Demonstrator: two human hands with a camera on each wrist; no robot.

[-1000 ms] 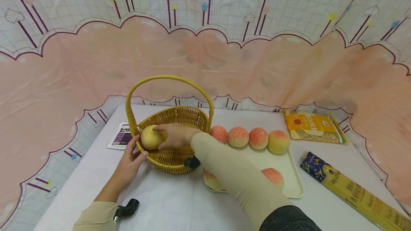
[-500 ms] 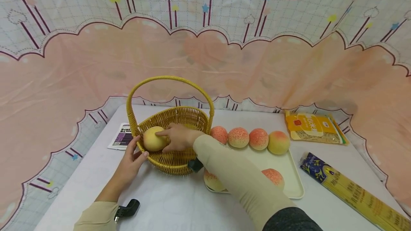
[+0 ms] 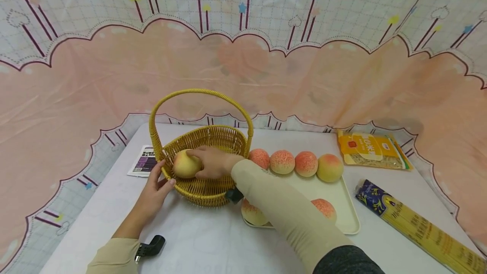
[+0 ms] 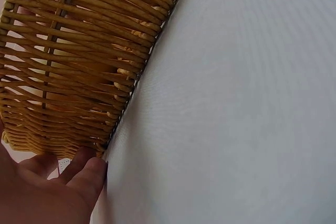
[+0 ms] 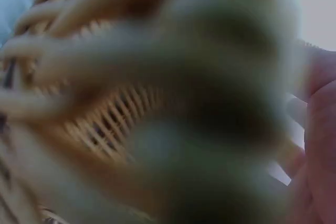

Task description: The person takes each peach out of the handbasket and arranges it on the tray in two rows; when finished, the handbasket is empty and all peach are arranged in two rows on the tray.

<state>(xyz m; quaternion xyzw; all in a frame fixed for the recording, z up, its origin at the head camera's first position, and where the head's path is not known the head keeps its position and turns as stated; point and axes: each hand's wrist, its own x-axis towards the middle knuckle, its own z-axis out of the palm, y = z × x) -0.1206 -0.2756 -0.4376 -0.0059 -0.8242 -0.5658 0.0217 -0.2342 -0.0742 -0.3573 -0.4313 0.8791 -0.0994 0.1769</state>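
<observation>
In the head view a yellow wicker basket [image 3: 207, 200] with a tall arched handle stands on the table. My left hand [image 3: 152, 191] grips its left end, thumb at the near rim. Fingertips of that hand show against the woven wall in the left wrist view. Inside the basket, at its left end, lies a yellow peach [image 3: 185, 166] with a reddish blush. My right hand [image 3: 214, 162] reaches in from the right and holds this peach, index finger over its top. Blurred wicker fills most of the right wrist view, which hides the peach; part of the hand shows at the right edge.
A white tray [image 3: 348, 206] with several peaches stands right of the basket, partly under my right forearm. Beyond it lie an orange grain bag [image 3: 373, 150] and a long yellow noodle pack [image 3: 422, 227]. A purple-and-white packet [image 3: 142, 162] lies left of the basket.
The peach in the basket has shifted slightly right and turned, so its reddish side now shows at left. My right hand has moved right with it. My left hand stays on the basket.
</observation>
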